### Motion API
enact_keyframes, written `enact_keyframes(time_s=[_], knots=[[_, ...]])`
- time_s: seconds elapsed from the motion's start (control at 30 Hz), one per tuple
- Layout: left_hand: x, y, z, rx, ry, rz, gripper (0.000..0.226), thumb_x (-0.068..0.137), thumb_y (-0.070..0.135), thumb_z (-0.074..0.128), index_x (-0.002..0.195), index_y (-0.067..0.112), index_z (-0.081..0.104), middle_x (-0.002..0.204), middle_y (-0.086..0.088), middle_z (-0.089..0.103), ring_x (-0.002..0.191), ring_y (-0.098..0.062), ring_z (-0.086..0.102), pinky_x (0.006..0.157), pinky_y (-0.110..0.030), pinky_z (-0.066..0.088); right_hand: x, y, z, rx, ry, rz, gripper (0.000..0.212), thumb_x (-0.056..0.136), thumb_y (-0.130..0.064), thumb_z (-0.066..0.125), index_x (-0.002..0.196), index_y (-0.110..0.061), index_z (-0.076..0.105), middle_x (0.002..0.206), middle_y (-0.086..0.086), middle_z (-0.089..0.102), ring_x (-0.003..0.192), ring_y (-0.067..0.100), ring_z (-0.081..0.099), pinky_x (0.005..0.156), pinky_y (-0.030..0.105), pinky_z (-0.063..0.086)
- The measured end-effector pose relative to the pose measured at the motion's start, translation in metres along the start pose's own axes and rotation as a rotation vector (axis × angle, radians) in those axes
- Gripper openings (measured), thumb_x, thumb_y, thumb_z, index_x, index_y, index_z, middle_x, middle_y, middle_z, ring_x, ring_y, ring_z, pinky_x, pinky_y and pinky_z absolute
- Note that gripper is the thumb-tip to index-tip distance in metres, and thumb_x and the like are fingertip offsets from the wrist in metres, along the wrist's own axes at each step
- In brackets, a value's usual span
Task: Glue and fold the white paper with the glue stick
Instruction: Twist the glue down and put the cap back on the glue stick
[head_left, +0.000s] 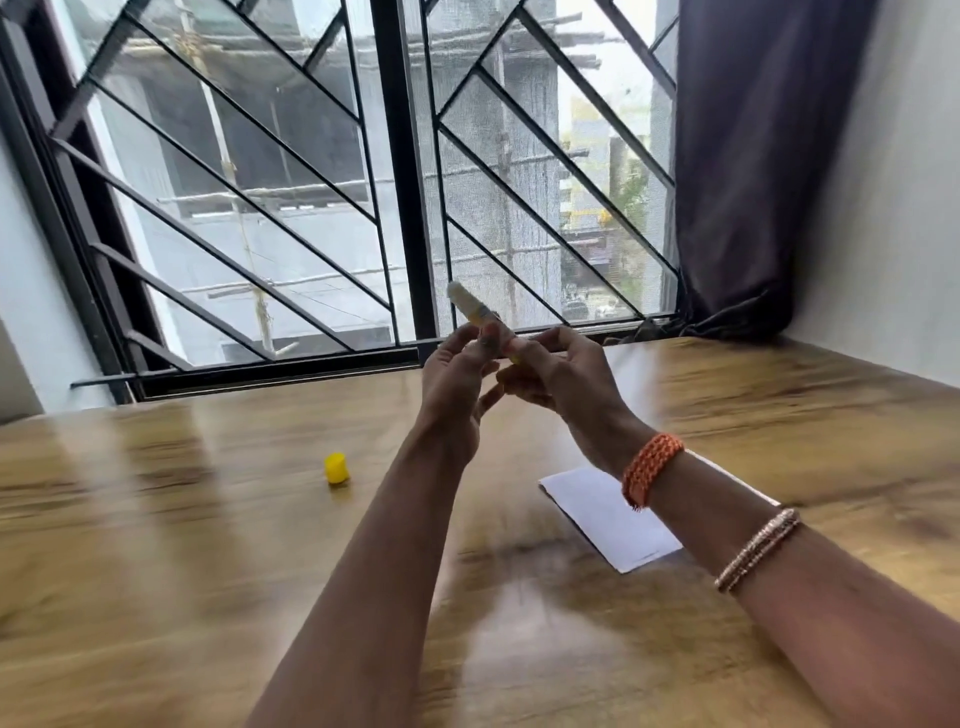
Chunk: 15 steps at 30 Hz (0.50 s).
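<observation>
Glue stick (475, 312) yellow body, whitish tip; cap (336, 468) yellow; paper (608, 514) plain white, right of the cap; table (208, 545) glossy golden-brown wood grain with darker streaks; right wrist has an orange braided band (652, 467) and copper-toned bangles (758, 550); window grille (291, 171) black, diagonal bars; curtain (753, 156) dark purple, right of grille; wall (893, 208) off-white

No readable text, label, brand, number or sign anywhere in frame. Glue stick (475, 312), frame centre: body too blurred, any print illegible. White paper (608, 519), lower right: blank. Yellow cap (336, 468), left of centre: unmarked.
</observation>
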<state>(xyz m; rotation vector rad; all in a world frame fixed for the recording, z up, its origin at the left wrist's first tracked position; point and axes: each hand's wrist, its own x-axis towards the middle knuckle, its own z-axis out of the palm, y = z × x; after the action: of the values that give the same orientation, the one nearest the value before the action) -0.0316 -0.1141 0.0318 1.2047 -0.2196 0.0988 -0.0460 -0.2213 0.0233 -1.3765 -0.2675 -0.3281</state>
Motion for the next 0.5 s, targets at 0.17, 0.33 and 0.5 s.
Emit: enact_keyframes(time_s=[0.17,0.33,0.5], knots=[[-0.0036,-0.0023,0.0032,0.059,0.066,-0.045,0.025,0.086,0.041,0.061,0.098,0.019,0.060,0.092,0.006,0.065,0.095,-0.014,0.058,0.071,-0.029,0.045,0.0035,0.0001,-0.0056,0.068,-0.024,0.069,0.025,0.086,-0.027,0.069,0.100,-0.007,0.061,0.079,0.003,0.071,0.069,0.011,0.066,0.065,0.025,0.052],[-0.0054,-0.0010,0.0047,0.104,0.211,-0.091,0.031,0.082,0.042,0.066,0.098,0.016,0.064,0.095,0.002,0.063,0.086,-0.013,0.051,0.069,-0.030,0.042,0.0021,0.0047,-0.0043,-0.398,0.074,-0.306,0.021,0.087,-0.023,0.068,0.088,-0.006,0.056,0.074,0.012,0.071,0.064,0.015,0.068,0.060,0.028,0.054],[-0.0060,-0.0001,0.0084,0.021,0.193,-0.154,0.036,0.080,0.044,0.067,0.104,0.017,0.066,0.091,0.008,0.065,0.089,-0.012,0.052,0.066,-0.029,0.044,0.0023,0.0062,-0.0062,-0.624,0.129,-0.546,0.017,0.085,-0.019,0.070,0.088,-0.008,0.057,0.076,0.009,0.070,0.070,0.020,0.067,0.063,0.029,0.052]])
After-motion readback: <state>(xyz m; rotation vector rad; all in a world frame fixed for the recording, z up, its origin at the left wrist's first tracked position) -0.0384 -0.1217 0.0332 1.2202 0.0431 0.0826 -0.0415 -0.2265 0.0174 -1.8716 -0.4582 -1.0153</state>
